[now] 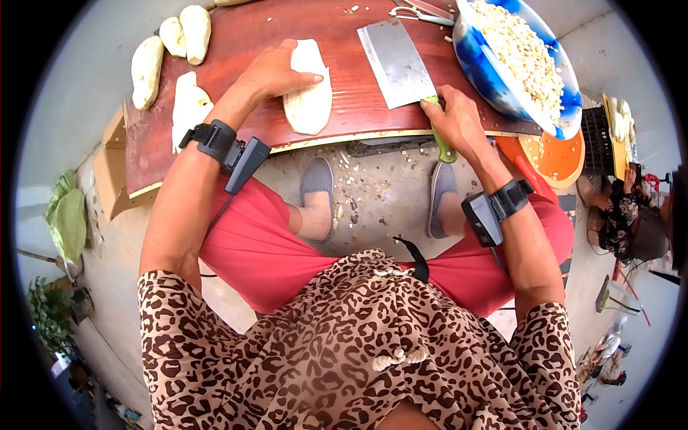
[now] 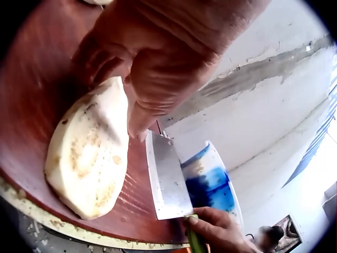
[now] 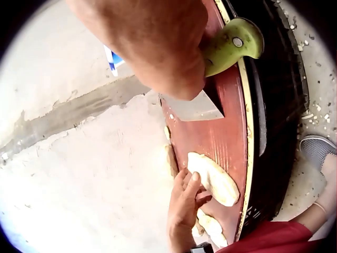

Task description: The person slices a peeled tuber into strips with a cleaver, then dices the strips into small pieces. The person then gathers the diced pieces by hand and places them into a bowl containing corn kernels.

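A pale peeled root piece (image 1: pixel 308 100) (image 2: pixel 89 153) (image 3: pixel 215 179) lies flat on the red board (image 1: pixel 344 107). My left hand (image 1: pixel 276 70) (image 2: pixel 163 52) (image 3: pixel 185 203) is at its far end, thumb extended over the piece and the other fingers at its left side, partly hidden in the left wrist view. My right hand (image 1: pixel 459 122) (image 2: pixel 224 226) (image 3: pixel 152 47) grips the green handle (image 1: pixel 444 149) (image 2: pixel 196 237) (image 3: pixel 231 47) of a cleaver. Its broad blade (image 1: pixel 395 63) (image 2: pixel 169 179) (image 3: pixel 192 109) lies low over the board, right of the piece.
More peeled roots (image 1: pixel 147 72) lie along the board's left side. A blue and white basin (image 1: pixel 473 72) of chopped pieces stands at the right, with scissors (image 1: pixel 423 14) beside it. An orange bowl (image 1: pixel 555 158) sits below the basin. Scraps litter the floor (image 1: pixel 365 193).
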Motion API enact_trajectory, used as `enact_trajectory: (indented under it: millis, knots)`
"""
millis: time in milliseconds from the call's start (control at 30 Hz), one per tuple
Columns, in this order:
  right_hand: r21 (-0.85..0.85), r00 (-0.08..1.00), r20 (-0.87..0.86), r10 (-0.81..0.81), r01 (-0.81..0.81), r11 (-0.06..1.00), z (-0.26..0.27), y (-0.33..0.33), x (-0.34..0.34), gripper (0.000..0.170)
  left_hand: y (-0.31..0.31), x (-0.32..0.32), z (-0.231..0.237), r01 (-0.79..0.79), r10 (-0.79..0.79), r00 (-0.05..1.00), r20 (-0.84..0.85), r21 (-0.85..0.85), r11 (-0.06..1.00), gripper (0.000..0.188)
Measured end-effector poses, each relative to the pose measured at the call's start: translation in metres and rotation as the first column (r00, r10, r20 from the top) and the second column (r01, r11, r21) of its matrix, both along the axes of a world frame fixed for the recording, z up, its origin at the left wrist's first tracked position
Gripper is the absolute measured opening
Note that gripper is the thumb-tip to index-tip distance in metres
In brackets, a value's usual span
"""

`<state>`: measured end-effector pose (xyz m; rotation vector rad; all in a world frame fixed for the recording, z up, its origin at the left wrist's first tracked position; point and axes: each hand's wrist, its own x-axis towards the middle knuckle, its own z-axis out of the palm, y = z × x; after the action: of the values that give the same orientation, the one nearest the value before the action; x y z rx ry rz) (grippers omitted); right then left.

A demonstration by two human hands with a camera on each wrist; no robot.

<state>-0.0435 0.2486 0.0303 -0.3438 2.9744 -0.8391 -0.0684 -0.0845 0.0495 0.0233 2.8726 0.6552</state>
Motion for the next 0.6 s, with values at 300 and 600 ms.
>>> enact_trajectory:
  millis: [300,600]
  knots:
    - [0.045,0.822,-0.136,0.553,-0.553,0.832,0.018,-0.025,0.054,0.013,0.016,0.054,0.028,0.218,-0.200,0.974,0.110,-0.182,0.959,0.113]
    - [0.233,0.666,0.454,0.593,-0.730,0.642,-0.161,-0.044,0.066,0.013,0.023,0.049,0.018,0.138,-0.133,0.990,0.045,-0.150,0.979,0.101]
